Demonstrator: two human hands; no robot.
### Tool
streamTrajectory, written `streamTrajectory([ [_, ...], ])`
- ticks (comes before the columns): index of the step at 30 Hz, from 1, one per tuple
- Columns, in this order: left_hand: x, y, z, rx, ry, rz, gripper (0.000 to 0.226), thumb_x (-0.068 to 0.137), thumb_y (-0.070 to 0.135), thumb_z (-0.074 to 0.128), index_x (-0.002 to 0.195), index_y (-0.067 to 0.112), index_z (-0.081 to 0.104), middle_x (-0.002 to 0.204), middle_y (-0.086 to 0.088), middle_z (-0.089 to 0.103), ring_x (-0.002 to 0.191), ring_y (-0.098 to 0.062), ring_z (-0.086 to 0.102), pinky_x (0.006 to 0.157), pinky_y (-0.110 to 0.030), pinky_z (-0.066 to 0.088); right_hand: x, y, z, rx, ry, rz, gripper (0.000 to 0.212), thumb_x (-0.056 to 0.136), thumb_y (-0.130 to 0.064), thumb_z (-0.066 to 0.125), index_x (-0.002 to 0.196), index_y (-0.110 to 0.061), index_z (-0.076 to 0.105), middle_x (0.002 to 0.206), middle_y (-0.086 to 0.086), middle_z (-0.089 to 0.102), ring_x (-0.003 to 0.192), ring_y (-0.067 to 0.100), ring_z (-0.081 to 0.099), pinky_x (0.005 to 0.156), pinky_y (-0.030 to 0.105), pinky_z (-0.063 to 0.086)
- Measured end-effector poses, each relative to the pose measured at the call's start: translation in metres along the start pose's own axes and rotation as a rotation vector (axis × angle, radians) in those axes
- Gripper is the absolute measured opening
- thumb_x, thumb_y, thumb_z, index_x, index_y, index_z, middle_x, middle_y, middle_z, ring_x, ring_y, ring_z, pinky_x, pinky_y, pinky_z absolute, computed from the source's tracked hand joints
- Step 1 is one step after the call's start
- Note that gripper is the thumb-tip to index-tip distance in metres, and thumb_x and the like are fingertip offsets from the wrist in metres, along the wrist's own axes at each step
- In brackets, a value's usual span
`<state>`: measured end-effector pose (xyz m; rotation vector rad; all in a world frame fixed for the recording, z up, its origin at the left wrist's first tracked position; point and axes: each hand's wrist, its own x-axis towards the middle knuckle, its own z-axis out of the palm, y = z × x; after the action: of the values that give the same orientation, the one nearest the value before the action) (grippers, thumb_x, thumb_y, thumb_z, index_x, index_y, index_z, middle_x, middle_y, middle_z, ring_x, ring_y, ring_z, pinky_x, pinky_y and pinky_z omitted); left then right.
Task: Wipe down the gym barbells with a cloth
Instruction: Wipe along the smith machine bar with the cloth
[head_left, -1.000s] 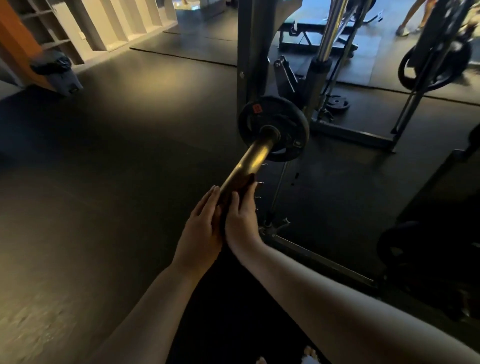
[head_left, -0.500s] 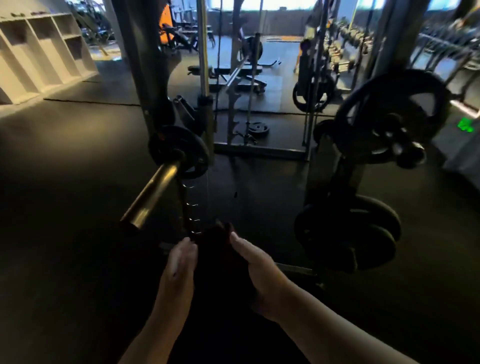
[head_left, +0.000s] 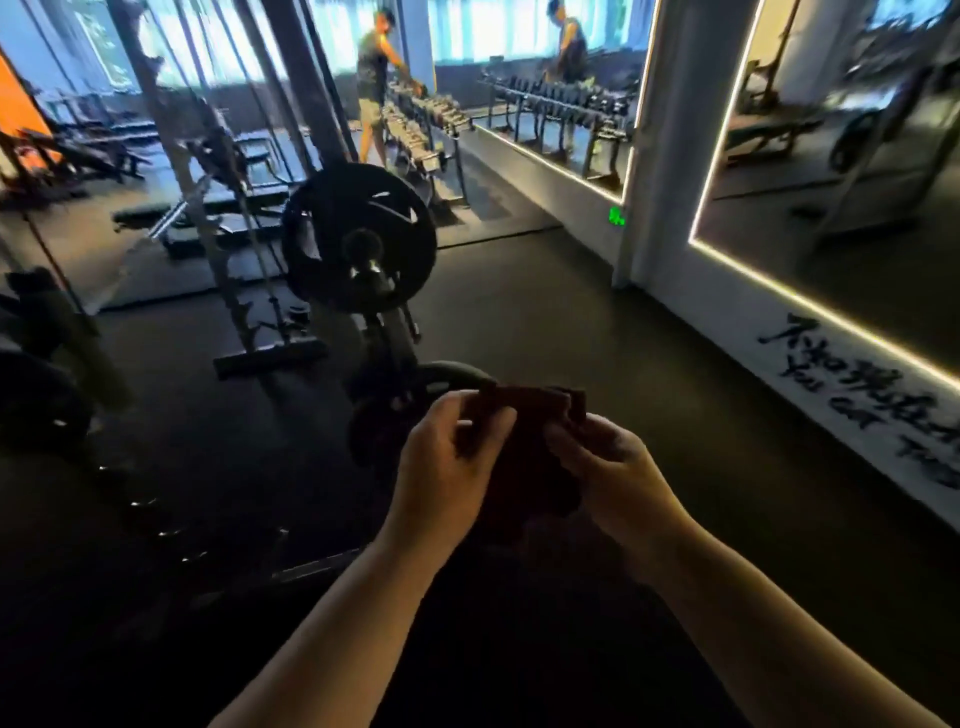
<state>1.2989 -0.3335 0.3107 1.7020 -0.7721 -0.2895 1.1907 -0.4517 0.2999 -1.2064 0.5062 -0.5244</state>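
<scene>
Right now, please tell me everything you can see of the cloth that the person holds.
The cloth is dark, reddish-brown in this dim light, and looks like soft fabric. It is folded or bunched, not spread flat. Its top edge runs roughly level, and the lower part hangs into shadow, where the outline is hard to tell. It is held up in front of the person between the two hands: the left hand pinches its left side and the right hand grips its right side. Nothing else seems to touch it.

Your cloth (head_left: 524, 441) sits between your left hand (head_left: 441, 467) and right hand (head_left: 608, 467), near centre. The weight plate (head_left: 358, 239) stands beyond them, left. The dumbbell rack (head_left: 421, 130) lies far behind it; the mirror (head_left: 841, 156) runs along the right.
</scene>
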Motion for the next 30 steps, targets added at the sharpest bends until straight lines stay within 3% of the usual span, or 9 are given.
streamTrajectory([
  [4, 0.010, 0.025, 0.071, -0.105, -0.195, -0.240, 0.040, 0.095, 0.054, 0.054, 0.109, 0.018, 0.065, 0.094, -0.006, 0.075, 0.084, -0.015, 0.075, 0.077, -0.038, 0.064, -0.007, -0.026, -0.060, 0.188, 0.091, 0.123, 0.023, 0.101, -0.025, 0.058, 0.117, -0.011, 0.067, 0.104, 0.016, 0.077, 0.094, 0.031, 0.076, 0.078, 0.048, 0.062],
  [8, 0.041, 0.035, 0.122, -0.227, -0.203, -0.254, 0.022, 0.101, 0.034, 0.060, 0.110, 0.015, 0.067, 0.094, -0.007, 0.076, 0.087, -0.021, 0.076, 0.078, -0.049, 0.064, 0.014, -0.040, -0.111, 0.157, 0.196, 0.127, 0.039, 0.098, -0.025, 0.066, 0.131, -0.015, 0.050, 0.102, 0.013, 0.077, 0.088, 0.029, 0.077, 0.069, 0.046, 0.063],
  [11, 0.079, 0.036, 0.155, -0.355, -0.248, -0.342, 0.018, 0.099, 0.030, 0.064, 0.108, 0.015, 0.067, 0.096, -0.013, 0.075, 0.093, -0.033, 0.074, 0.080, -0.062, 0.060, 0.047, -0.047, -0.144, 0.175, 0.181, 0.097, 0.052, 0.095, -0.030, 0.070, 0.136, -0.038, 0.040, 0.100, 0.012, 0.078, 0.092, 0.033, 0.076, 0.078, 0.057, 0.062],
  [12, 0.094, 0.034, 0.165, -0.377, -0.277, -0.353, 0.016, 0.098, 0.029, 0.066, 0.107, 0.016, 0.067, 0.099, -0.014, 0.075, 0.096, -0.035, 0.074, 0.081, -0.063, 0.059, 0.062, -0.050, -0.154, 0.150, 0.175, 0.083, 0.050, 0.094, -0.031, 0.070, 0.136, -0.037, 0.043, 0.101, 0.012, 0.078, 0.093, 0.034, 0.076, 0.081, 0.061, 0.060],
  [15, 0.143, 0.026, 0.195, -0.364, -0.360, -0.318, 0.017, 0.095, 0.021, 0.069, 0.110, 0.016, 0.064, 0.104, -0.015, 0.074, 0.097, -0.032, 0.074, 0.082, -0.056, 0.061, 0.115, -0.063, -0.179, -0.007, 0.200, 0.045, 0.036, 0.094, -0.033, 0.070, 0.126, -0.019, 0.058, 0.100, 0.011, 0.077, 0.091, 0.027, 0.077, 0.080, 0.052, 0.063],
  [19, 0.216, 0.019, 0.225, -0.262, -0.360, -0.241, 0.032, 0.089, 0.006, 0.074, 0.115, 0.015, 0.060, 0.105, -0.011, 0.073, 0.092, -0.021, 0.075, 0.074, -0.036, 0.063, 0.189, -0.088, -0.207, -0.040, 0.214, -0.024, 0.021, 0.099, -0.028, 0.062, 0.116, -0.016, 0.060, 0.094, 0.006, 0.075, 0.080, 0.016, 0.076, 0.065, 0.033, 0.063],
  [24, 0.298, 0.013, 0.262, -0.247, -0.358, -0.232, 0.018, 0.095, 0.019, 0.069, 0.112, 0.023, 0.065, 0.101, -0.004, 0.075, 0.092, -0.017, 0.075, 0.076, -0.035, 0.063, 0.278, -0.104, -0.237, -0.169, 0.256, -0.063, 0.012, 0.103, -0.028, 0.057, 0.113, -0.022, 0.055, 0.107, 0.013, 0.069, 0.088, 0.023, 0.075, 0.066, 0.037, 0.063],
  [27, 0.343, 0.002, 0.288, -0.209, -0.280, -0.180, 0.013, 0.100, 0.028, 0.063, 0.113, 0.027, 0.060, 0.103, -0.004, 0.073, 0.089, -0.015, 0.075, 0.066, -0.028, 0.061, 0.333, -0.103, -0.251, -0.188, 0.265, 0.029, 0.026, 0.102, -0.030, 0.059, 0.123, -0.022, 0.046, 0.117, 0.013, 0.064, 0.092, 0.027, 0.074, 0.068, 0.038, 0.064],
  [30, 0.389, -0.014, 0.312, -0.168, -0.163, -0.155, 0.019, 0.098, 0.026, 0.064, 0.115, 0.029, 0.056, 0.104, -0.003, 0.071, 0.088, -0.013, 0.074, 0.064, -0.029, 0.061, 0.388, -0.095, -0.265, -0.246, 0.205, 0.097, 0.047, 0.098, -0.042, 0.063, 0.133, -0.036, 0.034, 0.135, 0.008, 0.054, 0.109, 0.024, 0.067, 0.076, 0.035, 0.063],
])
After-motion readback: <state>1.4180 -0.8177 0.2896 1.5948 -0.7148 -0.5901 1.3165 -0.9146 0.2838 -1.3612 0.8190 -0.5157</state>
